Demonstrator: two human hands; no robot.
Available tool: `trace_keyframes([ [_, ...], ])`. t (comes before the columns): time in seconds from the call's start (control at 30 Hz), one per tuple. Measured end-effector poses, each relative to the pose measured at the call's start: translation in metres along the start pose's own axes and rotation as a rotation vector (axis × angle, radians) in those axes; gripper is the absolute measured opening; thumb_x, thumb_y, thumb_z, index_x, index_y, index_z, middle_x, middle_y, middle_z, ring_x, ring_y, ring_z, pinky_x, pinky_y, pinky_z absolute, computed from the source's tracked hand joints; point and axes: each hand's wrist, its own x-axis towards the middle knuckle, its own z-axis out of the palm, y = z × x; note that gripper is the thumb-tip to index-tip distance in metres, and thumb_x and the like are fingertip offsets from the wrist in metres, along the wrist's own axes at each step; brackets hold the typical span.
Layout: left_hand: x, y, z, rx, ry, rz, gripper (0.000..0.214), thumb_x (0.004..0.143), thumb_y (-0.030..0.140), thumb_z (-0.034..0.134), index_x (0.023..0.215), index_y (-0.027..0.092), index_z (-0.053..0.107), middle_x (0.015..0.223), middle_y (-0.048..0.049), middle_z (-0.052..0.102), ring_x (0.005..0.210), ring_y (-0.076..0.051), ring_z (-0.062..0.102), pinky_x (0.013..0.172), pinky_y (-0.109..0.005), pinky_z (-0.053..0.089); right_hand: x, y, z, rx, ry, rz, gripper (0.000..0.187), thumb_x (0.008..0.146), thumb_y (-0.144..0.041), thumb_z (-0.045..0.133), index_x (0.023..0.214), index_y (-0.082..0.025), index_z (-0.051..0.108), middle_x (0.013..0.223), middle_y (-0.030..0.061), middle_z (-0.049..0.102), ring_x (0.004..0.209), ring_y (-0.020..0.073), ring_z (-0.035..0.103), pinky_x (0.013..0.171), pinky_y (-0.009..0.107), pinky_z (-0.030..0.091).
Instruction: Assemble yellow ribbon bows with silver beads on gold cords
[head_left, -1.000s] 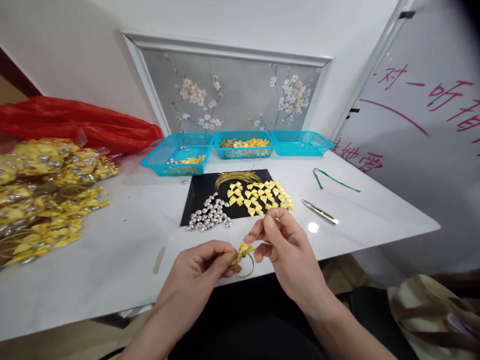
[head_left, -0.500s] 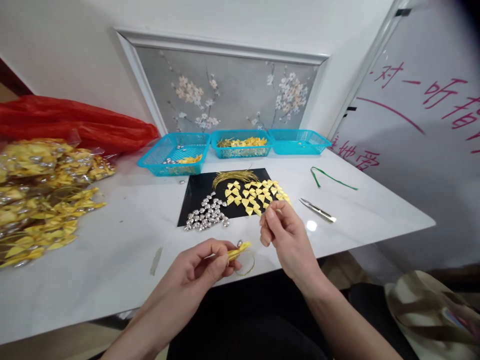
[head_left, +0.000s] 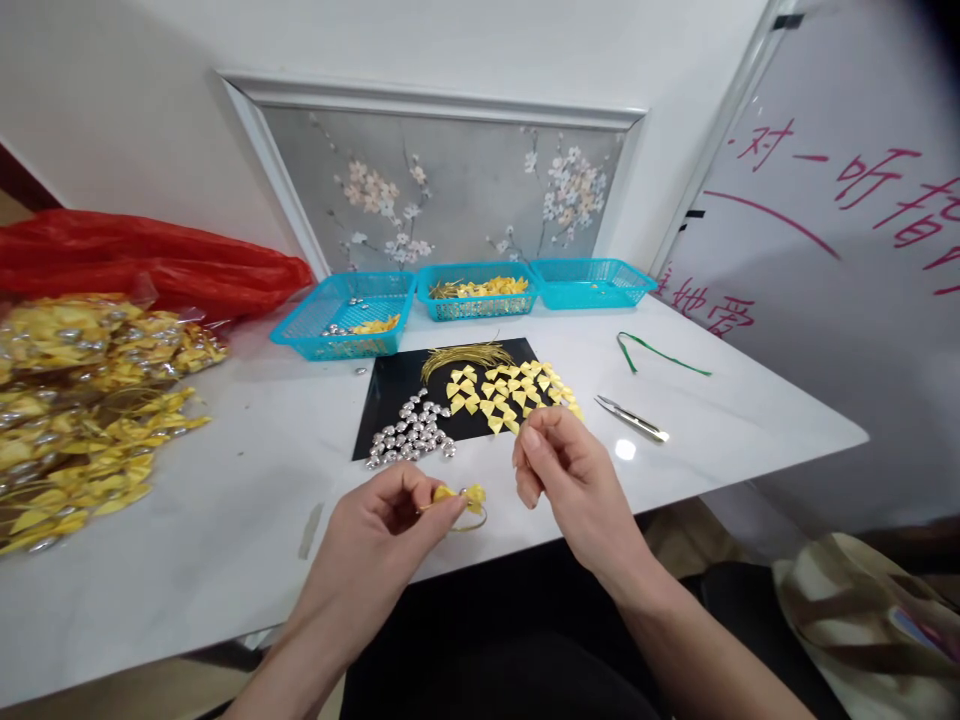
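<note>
My left hand (head_left: 375, 535) pinches a yellow ribbon bow (head_left: 474, 496) with a thin gold cord (head_left: 480, 521) looping out beneath it. The thumb lies over part of the bow. To the right, my right hand (head_left: 577, 485) is closed, thumb against curled fingers; whatever it may hold is hidden. Beyond both hands, a black mat (head_left: 384, 390) carries loose yellow bows (head_left: 499, 388) and a bundle of gold cords (head_left: 466, 355). Silver heart-like beads (head_left: 411, 432) are heaped at its front left, some spilling onto the white table.
Thread snips (head_left: 631, 418) and a green cord (head_left: 660, 355) lie on the right. Three blue baskets (head_left: 341, 345) line the back; two visibly hold bows and other parts. Bagged yellow bows (head_left: 82, 400) and a red bag (head_left: 150, 255) fill the left. A whiteboard (head_left: 825, 300) stands at right.
My left hand has turned the bow, so its loops now face up, and its thumb has moved onto it. The right hand stays closed in nearly the same place.
</note>
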Motion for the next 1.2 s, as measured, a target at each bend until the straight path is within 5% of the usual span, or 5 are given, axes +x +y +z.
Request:
trace_keyframes([
  [0.27,-0.001,0.002,-0.002,0.002,-0.064,-0.013,0.022,0.075,0.033,0.083,0.074,0.02,0.066,0.07,0.0025,0.067,0.066,-0.013,0.058,0.06,-0.022,0.044,0.002,-0.006,-0.007,-0.081,-0.037,-0.025,0.017,0.101,-0.031,0.053,0.087,-0.022,0.052,0.067,-0.0068,0.052,0.048,0.0066,0.044,0.047,0.022,0.036],
  [0.57,0.002,-0.013,-0.01,-0.069,0.132,0.043,0.019,0.076,0.036,0.082,0.075,0.024,0.067,0.067,0.0052,0.063,0.066,-0.011,0.055,0.062,-0.019,0.045,-0.001,-0.004,-0.029,-0.204,0.042,-0.053,0.015,0.102,-0.028,0.053,0.088,-0.022,0.056,0.071,-0.0046,0.051,0.056,0.0085,0.042,0.049,0.022,0.034],
  [0.8,0.002,-0.012,-0.014,-0.061,0.121,0.026,0.021,0.076,0.038,0.084,0.073,0.024,0.068,0.066,0.005,0.063,0.066,-0.011,0.056,0.063,-0.018,0.046,0.008,-0.006,-0.046,-0.298,0.111,-0.047,0.017,0.102,-0.033,0.051,0.089,-0.022,0.054,0.068,-0.0064,0.052,0.049,0.0075,0.045,0.047,0.022,0.037],
  [1.03,-0.002,-0.012,-0.01,0.04,0.037,-0.052,0.022,0.077,0.046,0.083,0.085,0.025,0.081,0.069,0.0007,0.072,0.068,-0.014,0.062,0.064,-0.02,0.051,0.02,0.028,-0.055,-0.616,-0.004,0.022,0.018,0.098,-0.029,0.056,0.085,-0.02,0.064,0.078,0.0005,0.071,0.068,0.0162,0.067,0.064,0.029,0.054],
  [1.2,-0.009,-0.013,-0.001,0.1,0.099,-0.051,0.03,0.07,0.048,0.084,0.095,0.031,0.083,0.091,-0.0016,0.082,0.085,-0.021,0.073,0.077,-0.026,0.057,0.028,0.035,-0.095,-0.951,0.143,0.059,0.016,0.098,-0.028,0.058,0.097,-0.018,0.071,0.103,0.0081,0.075,0.095,0.0239,0.069,0.087,0.042,0.054],
])
